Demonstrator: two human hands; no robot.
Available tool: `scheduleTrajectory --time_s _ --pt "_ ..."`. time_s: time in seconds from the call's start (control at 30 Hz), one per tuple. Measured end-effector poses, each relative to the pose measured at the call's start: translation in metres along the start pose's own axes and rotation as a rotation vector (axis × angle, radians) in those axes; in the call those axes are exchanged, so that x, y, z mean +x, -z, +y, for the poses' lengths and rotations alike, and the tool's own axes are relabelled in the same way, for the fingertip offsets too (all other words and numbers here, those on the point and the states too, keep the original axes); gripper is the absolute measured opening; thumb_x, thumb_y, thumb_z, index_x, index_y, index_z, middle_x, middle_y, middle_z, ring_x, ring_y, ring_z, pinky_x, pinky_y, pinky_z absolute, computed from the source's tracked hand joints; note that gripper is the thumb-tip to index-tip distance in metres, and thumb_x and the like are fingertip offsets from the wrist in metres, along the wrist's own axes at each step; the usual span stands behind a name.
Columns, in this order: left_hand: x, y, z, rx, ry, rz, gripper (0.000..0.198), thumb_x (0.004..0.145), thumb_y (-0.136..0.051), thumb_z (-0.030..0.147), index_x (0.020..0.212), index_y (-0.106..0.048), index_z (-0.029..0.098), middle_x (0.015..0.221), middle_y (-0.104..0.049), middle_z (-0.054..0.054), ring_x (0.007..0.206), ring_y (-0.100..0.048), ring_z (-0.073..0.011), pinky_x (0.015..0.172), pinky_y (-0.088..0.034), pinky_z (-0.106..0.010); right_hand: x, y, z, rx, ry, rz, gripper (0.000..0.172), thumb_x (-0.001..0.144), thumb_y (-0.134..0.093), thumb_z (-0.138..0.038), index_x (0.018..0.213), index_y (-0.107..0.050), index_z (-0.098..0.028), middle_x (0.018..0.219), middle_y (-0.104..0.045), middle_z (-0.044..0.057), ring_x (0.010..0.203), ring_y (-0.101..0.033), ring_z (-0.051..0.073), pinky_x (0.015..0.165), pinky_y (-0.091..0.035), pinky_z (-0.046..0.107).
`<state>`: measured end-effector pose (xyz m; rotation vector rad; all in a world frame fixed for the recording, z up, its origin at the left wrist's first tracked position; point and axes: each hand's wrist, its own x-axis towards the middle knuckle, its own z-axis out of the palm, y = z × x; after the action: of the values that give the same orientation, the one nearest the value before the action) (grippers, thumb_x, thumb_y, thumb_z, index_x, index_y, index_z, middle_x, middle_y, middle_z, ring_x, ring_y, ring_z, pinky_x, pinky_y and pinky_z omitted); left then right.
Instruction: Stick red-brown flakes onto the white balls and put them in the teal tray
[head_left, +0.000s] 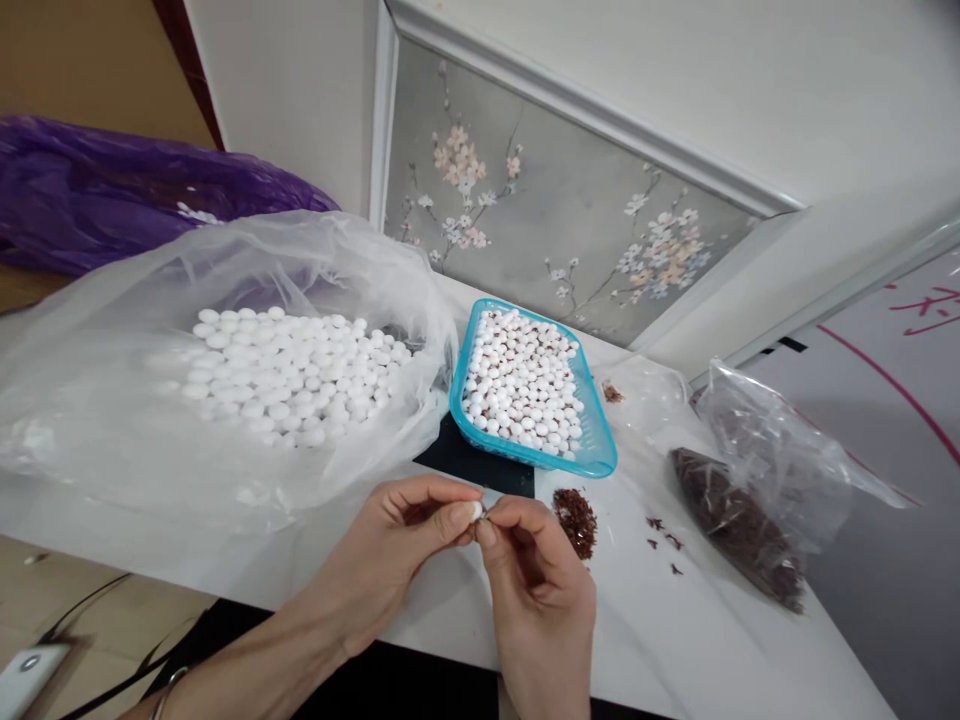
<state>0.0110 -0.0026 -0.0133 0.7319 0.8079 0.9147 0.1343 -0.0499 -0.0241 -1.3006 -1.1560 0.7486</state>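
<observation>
Between the thumb and index finger of my left hand (416, 525) is a small white egg-shaped bead (476, 511). My right hand (541, 590) meets it from the right, its thumb and index finger pinched at the bead's end; what they hold is mostly hidden, with only a hint of brown showing. Just beyond my hands, a light blue plastic basket (600, 455) is filled with white beads, many showing brown bits. Beside my right hand lies a pile of small brown pieces (576, 522). To the left, a clear plastic bag (112, 420) holds many plain white beads (292, 375).
A clear bag of brown pieces (739, 530) lies at the right of the white table (645, 640). Several loose brown bits (673, 541) are scattered near it. A purple bag (97, 195) sits at the back left. A framed flower panel (540, 190) stands behind the basket.
</observation>
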Motion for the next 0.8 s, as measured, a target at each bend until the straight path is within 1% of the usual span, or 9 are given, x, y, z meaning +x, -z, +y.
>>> scheduleTrajectory --time_s 0.1,0.2,0.33,0.47,0.53,0.6,0.7,0.8 --pt "-0.001 0.001 -0.001 0.02 -0.016 -0.001 0.006 0.072 -0.076 0.026 0.076 -0.077 0.022 0.077 -0.073 0.0 0.077 -0.061 -0.0132 0.075 -0.049 -0.021 0.0 0.0 0.002 -0.02 0.005 -0.02 0.005 0.087 -0.059 -0.018 0.085 -0.06 -0.023 0.083 -0.06 -0.002 0.078 -0.059 0.011 0.069 -0.049 0.021" --pt "0.0 0.001 -0.002 0.032 -0.036 0.0 0.005 0.072 -0.076 0.025 0.076 -0.077 0.022 0.078 -0.074 -0.001 0.077 -0.062 -0.0136 0.075 -0.049 -0.022 0.0 0.0 0.002 -0.042 0.045 -0.012 0.006 0.087 -0.058 -0.017 0.085 -0.059 -0.023 0.085 -0.06 -0.001 0.079 -0.059 0.012 0.069 -0.049 0.022" --pt "0.001 0.003 -0.005 0.062 -0.08 0.027 0.005 0.071 -0.076 0.023 0.076 -0.078 0.023 0.08 -0.074 -0.001 0.078 -0.063 -0.0148 0.075 -0.05 -0.023 -0.001 -0.001 0.001 -0.155 0.096 -0.006 0.008 0.087 -0.056 -0.015 0.084 -0.058 -0.022 0.083 -0.061 -0.001 0.077 -0.059 0.013 0.069 -0.05 0.025" --pt "0.002 0.003 -0.007 0.131 -0.133 0.047 0.005 0.072 -0.075 0.022 0.077 -0.078 0.023 0.081 -0.074 0.0 0.079 -0.063 -0.0143 0.074 -0.049 -0.021 0.001 -0.004 -0.002 -0.262 0.166 0.031 0.008 0.086 -0.054 -0.015 0.081 -0.057 -0.021 0.079 -0.06 0.0 0.074 -0.06 0.014 0.067 -0.051 0.027" --pt "0.002 0.002 -0.007 0.149 -0.139 0.051 0.005 0.074 -0.074 0.022 0.077 -0.078 0.022 0.081 -0.074 0.0 0.079 -0.063 -0.0138 0.074 -0.05 -0.02 0.003 -0.006 -0.005 -0.286 0.173 0.041 0.009 0.086 -0.053 -0.016 0.079 -0.057 -0.02 0.076 -0.06 0.0 0.071 -0.059 0.014 0.066 -0.05 0.027" --pt "0.001 0.001 -0.005 0.125 -0.124 0.044 0.005 0.075 -0.074 0.023 0.078 -0.077 0.022 0.081 -0.074 0.0 0.079 -0.063 -0.0129 0.075 -0.05 -0.019 0.004 -0.006 -0.007 -0.277 0.142 0.028 0.009 0.087 -0.053 -0.018 0.08 -0.058 -0.02 0.075 -0.06 0.0 0.07 -0.06 0.014 0.065 -0.051 0.026" --pt "0.001 0.0 -0.002 -0.031 -0.049 0.019 0.008 0.075 -0.074 0.026 0.082 -0.077 0.023 0.081 -0.073 0.001 0.077 -0.062 -0.0101 0.076 -0.05 -0.017 0.004 -0.001 -0.01 -0.187 0.042 0.009 0.004 0.087 -0.056 -0.023 0.087 -0.06 -0.022 0.079 -0.063 0.0 0.072 -0.062 0.013 0.067 -0.052 0.023" --pt "0.0 0.0 0.001 -0.145 0.037 -0.001 0.011 0.075 -0.074 0.027 0.084 -0.076 0.022 0.079 -0.071 0.002 0.07 -0.061 -0.007 0.072 -0.051 -0.015 0.001 0.009 -0.009 -0.138 -0.004 0.071 0.008 0.086 -0.058 -0.026 0.092 -0.061 -0.022 0.084 -0.065 0.0 0.074 -0.062 0.012 0.068 -0.052 0.02"
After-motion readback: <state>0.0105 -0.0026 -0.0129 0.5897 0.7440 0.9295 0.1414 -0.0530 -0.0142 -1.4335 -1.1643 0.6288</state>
